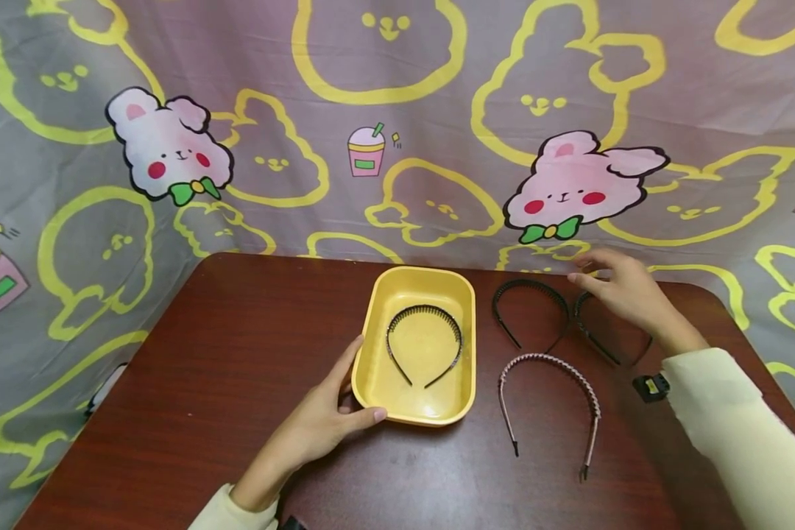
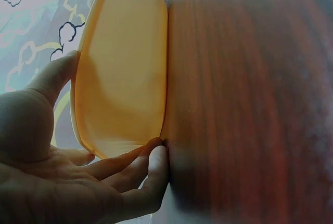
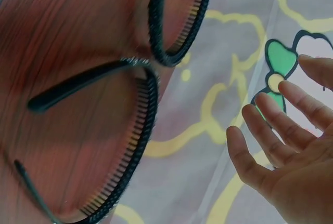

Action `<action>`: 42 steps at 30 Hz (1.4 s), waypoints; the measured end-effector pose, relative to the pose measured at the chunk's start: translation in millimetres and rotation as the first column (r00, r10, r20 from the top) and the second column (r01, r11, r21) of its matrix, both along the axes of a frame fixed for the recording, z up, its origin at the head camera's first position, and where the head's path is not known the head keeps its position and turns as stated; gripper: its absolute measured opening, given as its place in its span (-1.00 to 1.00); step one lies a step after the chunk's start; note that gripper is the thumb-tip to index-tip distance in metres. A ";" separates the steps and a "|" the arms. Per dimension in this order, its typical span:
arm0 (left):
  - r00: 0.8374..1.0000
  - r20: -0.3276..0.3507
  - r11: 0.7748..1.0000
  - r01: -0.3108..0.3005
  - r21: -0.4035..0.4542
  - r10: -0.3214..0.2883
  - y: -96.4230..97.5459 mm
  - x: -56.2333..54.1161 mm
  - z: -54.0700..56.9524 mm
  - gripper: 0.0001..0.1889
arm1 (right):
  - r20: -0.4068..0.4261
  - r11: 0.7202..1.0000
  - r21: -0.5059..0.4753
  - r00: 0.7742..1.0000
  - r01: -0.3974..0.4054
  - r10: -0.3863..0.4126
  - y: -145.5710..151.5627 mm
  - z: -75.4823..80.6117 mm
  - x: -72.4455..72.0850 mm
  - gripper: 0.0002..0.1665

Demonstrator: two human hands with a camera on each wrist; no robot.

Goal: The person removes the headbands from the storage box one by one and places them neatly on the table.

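Observation:
My left hand holds the near left corner of a yellow plastic tray, its thumb on the near rim and fingers along the left side. Inside the tray lies a black toothed headband. In the left wrist view, bent fingers touch the outer wall of the tray. My right hand is raised over a black headband at the right, partly covering it from the head camera. The right wrist view shows that hand apart from the toothed headband, fingers spread, holding nothing.
Another black headband lies between the tray and the right hand. Closer to me is a pinkish wrapped headband with dark tips. All rest on a dark reddish wooden table. A patterned cloth hangs behind the table.

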State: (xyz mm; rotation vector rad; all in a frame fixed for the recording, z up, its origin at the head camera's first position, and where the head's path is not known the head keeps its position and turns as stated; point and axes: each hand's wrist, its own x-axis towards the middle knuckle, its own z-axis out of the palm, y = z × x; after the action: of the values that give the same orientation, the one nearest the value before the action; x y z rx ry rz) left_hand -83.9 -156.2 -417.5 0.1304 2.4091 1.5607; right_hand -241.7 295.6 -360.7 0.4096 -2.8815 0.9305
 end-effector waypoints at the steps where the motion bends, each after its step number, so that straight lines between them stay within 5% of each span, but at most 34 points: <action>1: 1.000 0.000 1.000 0.001 -0.001 -0.001 0.1 -0.1 -0.1 0.15 | -0.010 1.000 -0.001 1.000 -0.008 0.008 -1.7 0.6 0.8 -0.61; 12: 1.000 0.018 0.999 -0.006 -0.037 0.007 0.1 -0.9 1.2 0.15 | -0.091 1.000 0.001 0.995 -0.028 0.028 -18.3 6.3 5.2 -0.60; 22: 1.000 0.020 0.999 -0.002 -0.044 0.003 0.4 -1.1 3.1 0.15 | -0.054 0.994 -0.090 0.997 -0.059 0.054 -30.6 9.9 11.9 -0.59; 42: 1.000 0.019 0.999 0.006 -0.038 -0.005 0.2 -1.4 3.4 0.14 | -0.029 0.986 -0.123 0.994 -0.110 0.107 -60.9 12.5 20.6 -0.56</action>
State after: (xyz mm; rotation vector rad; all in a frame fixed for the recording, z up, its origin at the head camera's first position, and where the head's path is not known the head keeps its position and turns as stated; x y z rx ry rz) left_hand -85.3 -156.0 -414.1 0.1141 2.4207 1.5060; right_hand -221.0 234.7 -348.2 0.5661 -2.7863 1.1074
